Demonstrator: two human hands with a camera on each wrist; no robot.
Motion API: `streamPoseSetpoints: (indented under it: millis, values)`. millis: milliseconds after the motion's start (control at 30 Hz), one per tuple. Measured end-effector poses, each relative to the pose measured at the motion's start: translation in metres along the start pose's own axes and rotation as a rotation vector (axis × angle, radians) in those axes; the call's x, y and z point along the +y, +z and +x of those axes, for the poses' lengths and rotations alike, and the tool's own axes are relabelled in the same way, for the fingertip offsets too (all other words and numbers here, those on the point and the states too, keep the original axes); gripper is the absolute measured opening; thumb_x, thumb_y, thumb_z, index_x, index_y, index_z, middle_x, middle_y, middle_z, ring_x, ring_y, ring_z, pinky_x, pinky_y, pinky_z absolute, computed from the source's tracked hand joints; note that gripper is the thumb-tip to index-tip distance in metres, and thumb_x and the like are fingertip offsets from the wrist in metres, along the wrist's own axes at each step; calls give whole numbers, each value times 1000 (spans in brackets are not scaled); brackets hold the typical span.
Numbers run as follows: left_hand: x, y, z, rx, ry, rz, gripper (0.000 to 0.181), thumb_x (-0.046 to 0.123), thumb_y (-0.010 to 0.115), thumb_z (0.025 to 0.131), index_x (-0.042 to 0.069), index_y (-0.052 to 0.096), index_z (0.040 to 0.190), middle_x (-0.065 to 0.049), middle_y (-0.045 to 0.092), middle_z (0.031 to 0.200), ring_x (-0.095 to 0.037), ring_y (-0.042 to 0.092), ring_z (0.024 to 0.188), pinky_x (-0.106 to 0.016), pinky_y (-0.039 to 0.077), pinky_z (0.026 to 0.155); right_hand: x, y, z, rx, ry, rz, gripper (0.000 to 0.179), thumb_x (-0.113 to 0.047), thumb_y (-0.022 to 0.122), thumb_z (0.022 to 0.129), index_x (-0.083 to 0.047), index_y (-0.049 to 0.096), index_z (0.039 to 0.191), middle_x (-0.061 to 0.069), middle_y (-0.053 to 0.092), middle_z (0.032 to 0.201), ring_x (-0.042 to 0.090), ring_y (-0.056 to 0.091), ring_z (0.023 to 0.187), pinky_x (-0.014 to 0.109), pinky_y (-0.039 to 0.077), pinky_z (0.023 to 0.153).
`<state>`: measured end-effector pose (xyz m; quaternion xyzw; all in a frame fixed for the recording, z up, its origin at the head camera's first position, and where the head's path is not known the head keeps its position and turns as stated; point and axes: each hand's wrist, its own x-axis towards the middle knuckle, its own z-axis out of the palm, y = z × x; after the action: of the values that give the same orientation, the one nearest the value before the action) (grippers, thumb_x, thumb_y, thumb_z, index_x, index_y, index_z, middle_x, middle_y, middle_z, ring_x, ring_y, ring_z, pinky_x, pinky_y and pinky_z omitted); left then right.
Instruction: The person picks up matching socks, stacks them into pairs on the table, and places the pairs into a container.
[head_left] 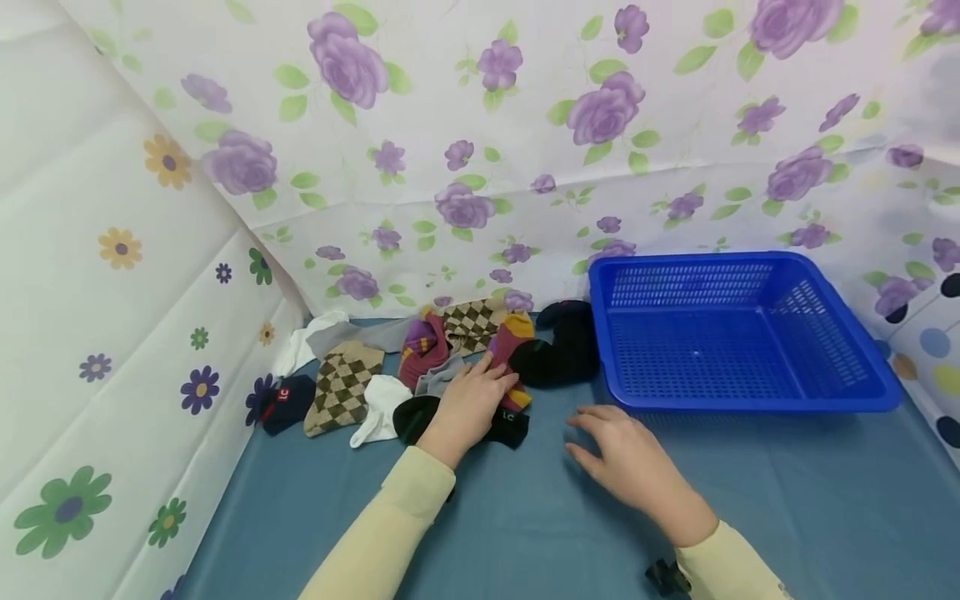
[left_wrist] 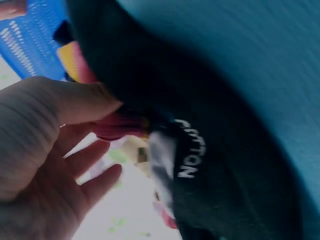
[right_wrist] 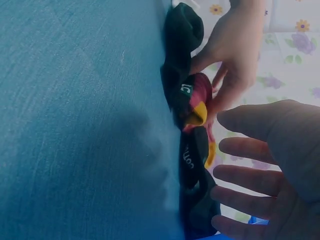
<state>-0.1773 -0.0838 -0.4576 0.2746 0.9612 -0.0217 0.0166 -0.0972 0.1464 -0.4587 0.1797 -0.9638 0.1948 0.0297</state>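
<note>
My left hand (head_left: 467, 407) lies over a pile of socks, touching it with fingers loosely extended. Under and beside it are a black sock (head_left: 512, 428) with small lettering and a maroon-and-yellow sock (head_left: 513, 337). In the left wrist view, the thumb (left_wrist: 90, 102) reaches the maroon cloth beside a dark sock (left_wrist: 220, 135) printed with white letters; the other fingers are spread. My right hand (head_left: 626, 458) hovers over the table in front of the basket, fingers apart and holding nothing. Left of it, black socks (head_left: 558, 354) lie against the basket.
A blue plastic basket (head_left: 607, 367) stands at the right, against the flowered back sheet. Around the left hand lie an argyle sock (head_left: 341, 387), a white sock (head_left: 381, 408), a grey sock (head_left: 375, 335) and a navy sock (head_left: 288, 404). Blue cloth (head_left: 517, 533) covers the table.
</note>
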Motion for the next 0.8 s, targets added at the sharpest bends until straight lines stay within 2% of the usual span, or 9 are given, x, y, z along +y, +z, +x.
streamPoseSetpoints:
  millis: [67, 133, 233, 300, 400, 500, 600, 700, 800]
  values:
    - [-4, 3, 1, 26, 12, 0, 33, 10, 64, 88, 23, 65, 118, 0, 62, 127, -25, 47, 129, -44, 44, 100, 0, 0, 0, 0, -6, -4, 37, -38, 69, 83, -17, 68, 113, 4, 62, 123, 22, 56, 116, 46, 47, 95]
    - [-8, 5, 1, 44, 15, -20, 22, 9, 65, 87, 21, 69, 105, -1, 69, 108, -23, 60, 111, -40, 52, 88, -1, 0, 0, 9, -13, -4, 36, -38, 69, 83, -17, 68, 113, 4, 62, 123, 22, 56, 116, 45, 47, 95]
    - [-12, 2, 0, 60, -6, -88, 13, 12, 64, 87, 20, 68, 96, 0, 68, 91, -18, 65, 86, -34, 55, 71, -2, -1, 1, 33, -25, -9, 36, -37, 70, 83, -17, 68, 112, 5, 62, 123, 22, 55, 117, 45, 46, 96]
    - [-15, -3, -2, 78, -23, -160, 12, 14, 62, 88, 20, 66, 98, 1, 66, 87, -15, 63, 78, -32, 53, 68, -4, -2, 1, 48, -28, -11, 35, -37, 70, 82, -17, 68, 111, 6, 62, 123, 22, 55, 118, 45, 46, 96]
    - [-18, -12, -4, 142, -52, -284, 12, 18, 61, 90, 22, 65, 101, 3, 67, 89, -13, 63, 79, -30, 53, 70, -7, -3, 3, 64, -20, -15, 35, -36, 70, 82, -17, 68, 111, 5, 62, 123, 22, 55, 117, 45, 47, 95]
    - [-22, -20, -3, 184, -85, -421, 15, 26, 65, 88, 25, 67, 103, 5, 68, 93, -11, 63, 81, -29, 52, 69, -11, -4, 5, 73, -6, -11, 34, -36, 71, 82, -17, 69, 110, 4, 62, 122, 21, 56, 115, 44, 48, 94]
    - [-26, -22, 1, 171, -134, -555, 19, 34, 68, 84, 26, 72, 101, 7, 69, 97, -9, 64, 82, -27, 52, 69, -14, -5, 7, 71, 8, -4, 33, -36, 71, 82, -17, 69, 109, 3, 63, 121, 20, 57, 114, 43, 49, 93]
    - [-31, -20, 5, 145, -211, -664, 21, 38, 67, 84, 26, 73, 100, 7, 70, 103, -9, 64, 91, -29, 54, 76, -17, -5, 8, 55, 21, 6, 32, -35, 70, 82, -17, 69, 109, 3, 63, 122, 21, 57, 114, 44, 49, 92]
    - [-34, -17, 7, 175, -296, -740, 20, 39, 63, 87, 25, 73, 99, 7, 70, 101, -10, 64, 91, -32, 53, 77, -18, -3, 6, 44, 33, 12, 32, -36, 71, 82, -18, 69, 109, 3, 63, 122, 21, 57, 115, 44, 49, 92]
